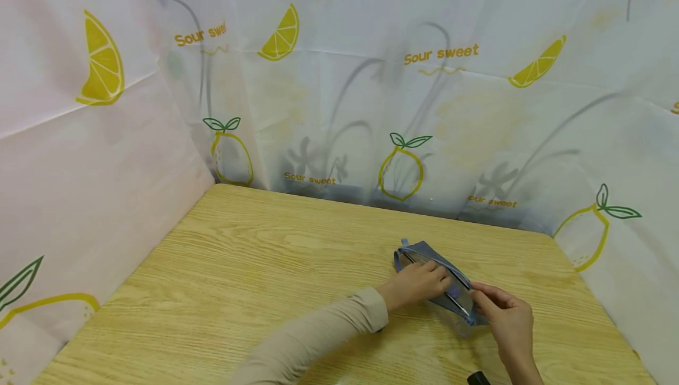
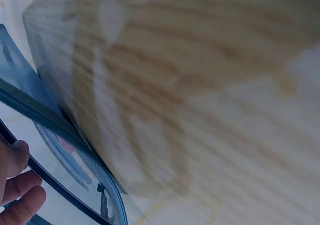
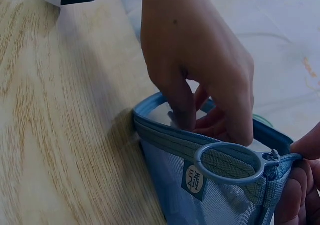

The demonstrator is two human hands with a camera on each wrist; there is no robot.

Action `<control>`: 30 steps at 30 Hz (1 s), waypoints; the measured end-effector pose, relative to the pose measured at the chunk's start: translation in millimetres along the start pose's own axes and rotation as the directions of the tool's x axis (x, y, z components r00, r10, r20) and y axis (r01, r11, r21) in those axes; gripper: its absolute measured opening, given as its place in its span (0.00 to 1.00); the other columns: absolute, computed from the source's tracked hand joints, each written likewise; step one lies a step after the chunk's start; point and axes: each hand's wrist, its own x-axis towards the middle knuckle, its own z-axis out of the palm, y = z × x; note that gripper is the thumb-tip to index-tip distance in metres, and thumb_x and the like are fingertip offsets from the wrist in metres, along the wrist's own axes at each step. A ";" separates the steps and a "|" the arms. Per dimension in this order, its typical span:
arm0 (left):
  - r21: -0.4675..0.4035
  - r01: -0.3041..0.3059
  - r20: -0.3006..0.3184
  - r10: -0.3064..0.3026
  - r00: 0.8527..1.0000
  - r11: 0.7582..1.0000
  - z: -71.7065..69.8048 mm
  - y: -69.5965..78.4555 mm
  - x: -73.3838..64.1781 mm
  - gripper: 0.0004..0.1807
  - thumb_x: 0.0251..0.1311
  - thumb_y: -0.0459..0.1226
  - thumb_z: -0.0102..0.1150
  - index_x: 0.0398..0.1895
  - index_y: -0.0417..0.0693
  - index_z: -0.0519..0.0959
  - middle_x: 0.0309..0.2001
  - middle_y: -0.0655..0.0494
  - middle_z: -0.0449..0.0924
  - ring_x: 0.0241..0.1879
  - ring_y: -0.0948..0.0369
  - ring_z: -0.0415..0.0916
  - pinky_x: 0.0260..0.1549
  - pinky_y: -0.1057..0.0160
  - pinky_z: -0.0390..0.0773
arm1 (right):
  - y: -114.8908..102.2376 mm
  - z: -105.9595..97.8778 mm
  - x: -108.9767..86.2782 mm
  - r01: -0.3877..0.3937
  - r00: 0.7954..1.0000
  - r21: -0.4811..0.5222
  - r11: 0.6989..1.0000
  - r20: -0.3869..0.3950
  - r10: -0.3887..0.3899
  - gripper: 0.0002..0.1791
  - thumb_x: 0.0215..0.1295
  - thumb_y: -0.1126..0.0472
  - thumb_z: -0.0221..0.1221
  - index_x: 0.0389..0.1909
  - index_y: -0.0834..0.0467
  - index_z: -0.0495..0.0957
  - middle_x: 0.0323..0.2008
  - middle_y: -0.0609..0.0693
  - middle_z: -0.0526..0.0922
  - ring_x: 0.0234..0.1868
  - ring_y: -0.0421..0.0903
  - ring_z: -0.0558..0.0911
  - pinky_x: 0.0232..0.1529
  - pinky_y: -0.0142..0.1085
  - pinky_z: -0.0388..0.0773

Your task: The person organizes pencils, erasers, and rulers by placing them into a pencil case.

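Observation:
A blue zippered mesh pencil pouch point(image 1: 426, 248) lies unzipped on the table, its mouth spread wide. My left hand point(image 1: 416, 285) reaches down into that mouth from the left, its fingertips partly hidden behind the rim; I cannot tell whether they pinch anything inside. In the left wrist view, the left fingers point(image 2: 24, 205) are beside a thin dark strip along the opening. My right hand point(image 1: 506, 314) pinches the zipper end of the pouch between thumb and fingers. A blue ring pull point(image 3: 230, 164) hangs there, near a small label point(image 3: 194, 179) with characters.
A black object point(image 1: 479, 378) is at the bottom edge of the head view, left of the right wrist. The wood-grain table point(image 1: 254, 255) meets lemon-printed cloth walls point(image 1: 329, 108) at the back and sides.

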 end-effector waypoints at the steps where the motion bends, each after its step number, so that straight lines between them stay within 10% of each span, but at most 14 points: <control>1: 0.000 0.005 0.011 -0.005 1.000 1.000 0.2 1.4 0.5 0.14 0.74 0.42 0.47 0.58 0.63 0.75 0.53 0.66 0.74 0.47 0.68 0.72 0.40 0.76 0.73 | -1.5 0.4 -0.3 -0.005 1.000 -0.001 1.000 -0.001 0.005 0.09 0.59 0.65 0.67 0.37 0.67 0.86 0.29 0.44 0.86 0.28 0.45 0.83 0.27 0.31 0.80; 19: 0.009 0.051 0.146 -0.051 0.988 0.999 4.6 11.9 15.6 0.17 0.74 0.46 0.44 0.62 0.70 0.72 0.54 0.71 0.74 0.46 0.70 0.73 0.39 0.71 0.73 | -11.9 3.3 -2.1 -0.071 0.997 -0.052 0.996 -0.009 0.071 0.13 0.62 0.65 0.65 0.43 0.71 0.83 0.28 0.40 0.85 0.28 0.42 0.83 0.28 0.30 0.79; 30: -0.018 0.082 0.124 -0.080 0.989 0.996 9.6 13.6 23.8 0.17 0.75 0.45 0.44 0.62 0.71 0.73 0.52 0.72 0.77 0.44 0.71 0.75 0.34 0.70 0.75 | -11.3 3.4 -0.2 -0.090 0.996 -0.016 0.996 -0.010 0.090 0.12 0.61 0.66 0.66 0.42 0.70 0.84 0.29 0.41 0.85 0.28 0.42 0.83 0.28 0.30 0.79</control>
